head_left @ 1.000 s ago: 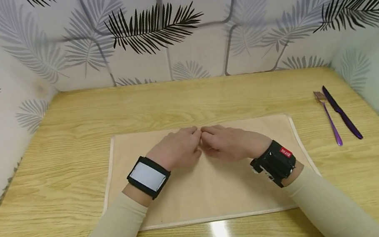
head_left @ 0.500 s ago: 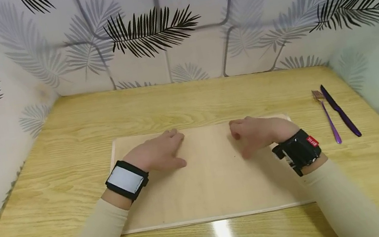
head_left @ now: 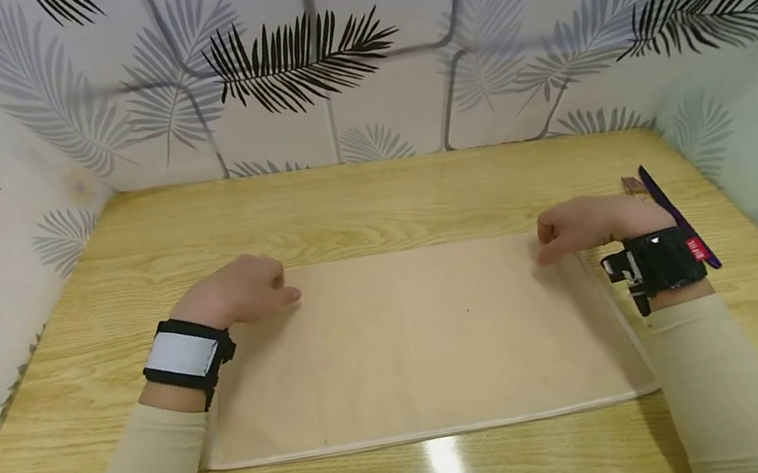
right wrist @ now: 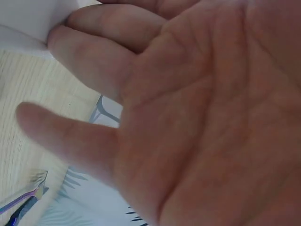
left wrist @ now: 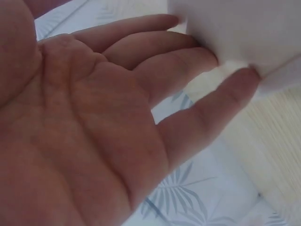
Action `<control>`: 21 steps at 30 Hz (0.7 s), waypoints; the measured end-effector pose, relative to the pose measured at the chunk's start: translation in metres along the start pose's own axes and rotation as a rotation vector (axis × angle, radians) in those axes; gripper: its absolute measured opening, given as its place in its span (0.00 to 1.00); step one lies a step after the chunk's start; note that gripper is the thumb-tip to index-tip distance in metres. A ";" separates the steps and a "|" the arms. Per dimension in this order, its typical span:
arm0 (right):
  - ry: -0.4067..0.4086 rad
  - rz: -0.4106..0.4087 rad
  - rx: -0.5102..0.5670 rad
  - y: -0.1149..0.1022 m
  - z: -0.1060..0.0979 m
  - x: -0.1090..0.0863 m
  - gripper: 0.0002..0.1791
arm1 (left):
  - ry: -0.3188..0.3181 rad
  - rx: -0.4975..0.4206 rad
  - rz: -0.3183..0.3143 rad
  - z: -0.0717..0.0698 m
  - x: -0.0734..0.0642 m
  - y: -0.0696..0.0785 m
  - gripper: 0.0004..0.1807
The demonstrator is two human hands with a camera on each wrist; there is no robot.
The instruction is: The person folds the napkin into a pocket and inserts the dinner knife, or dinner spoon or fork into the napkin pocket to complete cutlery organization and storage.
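Observation:
A beige rectangular cloth with pale edging lies flat on the wooden table. My left hand is at its far left corner, the thumb apart from the fingers. In the left wrist view the loosely extended fingertips touch the cloth. At the far right corner is my right hand, also with a gap between thumb and fingers. Its fingertips meet the cloth in the right wrist view, while the little finger stands off over bare wood. Both far corners are hidden by the hands.
A purple knife and a fork lie on the table at the right, partly covered by my right arm and wristband. Leaf-patterned sheeting encloses the table's back and sides.
From nearly touching at the middle of the cloth's far edge, my hands have slid apart to its two far corners. The cloth stays flat.

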State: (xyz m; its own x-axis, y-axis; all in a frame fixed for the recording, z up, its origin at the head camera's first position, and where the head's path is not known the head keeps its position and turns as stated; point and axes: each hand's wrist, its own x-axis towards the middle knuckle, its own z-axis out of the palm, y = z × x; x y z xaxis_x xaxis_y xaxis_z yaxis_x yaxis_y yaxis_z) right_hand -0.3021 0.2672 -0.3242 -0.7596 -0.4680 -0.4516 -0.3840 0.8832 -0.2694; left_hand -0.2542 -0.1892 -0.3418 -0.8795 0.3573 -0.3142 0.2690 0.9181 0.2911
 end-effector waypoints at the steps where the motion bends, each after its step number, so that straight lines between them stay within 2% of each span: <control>1: 0.007 -0.010 0.006 0.002 -0.001 -0.001 0.19 | 0.001 -0.002 0.002 -0.002 0.000 -0.002 0.16; 4: 0.045 -0.018 0.034 0.010 -0.002 -0.002 0.19 | -0.007 -0.021 -0.012 -0.008 -0.001 -0.009 0.17; 8: 0.124 0.011 0.071 0.024 0.001 -0.003 0.20 | -0.009 -0.040 -0.029 -0.014 -0.003 -0.021 0.19; 11: 0.169 0.032 0.112 0.031 0.003 -0.001 0.20 | -0.007 -0.048 -0.004 -0.017 -0.003 -0.027 0.18; 13: 0.178 0.027 0.142 0.032 0.004 0.000 0.19 | 0.014 -0.024 0.032 -0.016 -0.002 -0.025 0.16; 15: 0.181 0.006 0.136 0.027 0.004 0.002 0.20 | 0.051 0.028 0.073 -0.011 0.000 -0.017 0.14; 17: 0.185 -0.007 0.088 0.012 0.006 0.005 0.22 | 0.109 0.109 0.122 -0.002 0.003 -0.001 0.14; 19: 0.192 -0.031 0.006 -0.012 0.010 0.011 0.25 | 0.152 0.182 0.185 0.010 0.009 0.021 0.21; 21: 0.207 -0.083 -0.082 -0.042 0.019 0.020 0.29 | 0.158 0.235 0.247 0.023 0.016 0.045 0.30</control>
State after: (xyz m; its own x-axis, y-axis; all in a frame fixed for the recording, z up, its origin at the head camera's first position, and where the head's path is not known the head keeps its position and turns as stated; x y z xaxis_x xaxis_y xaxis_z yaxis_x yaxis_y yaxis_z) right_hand -0.2914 0.2205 -0.3378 -0.8117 -0.5303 -0.2447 -0.4848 0.8454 -0.2242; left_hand -0.2467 -0.1384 -0.3545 -0.8217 0.5588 -0.1116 0.5471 0.8284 0.1199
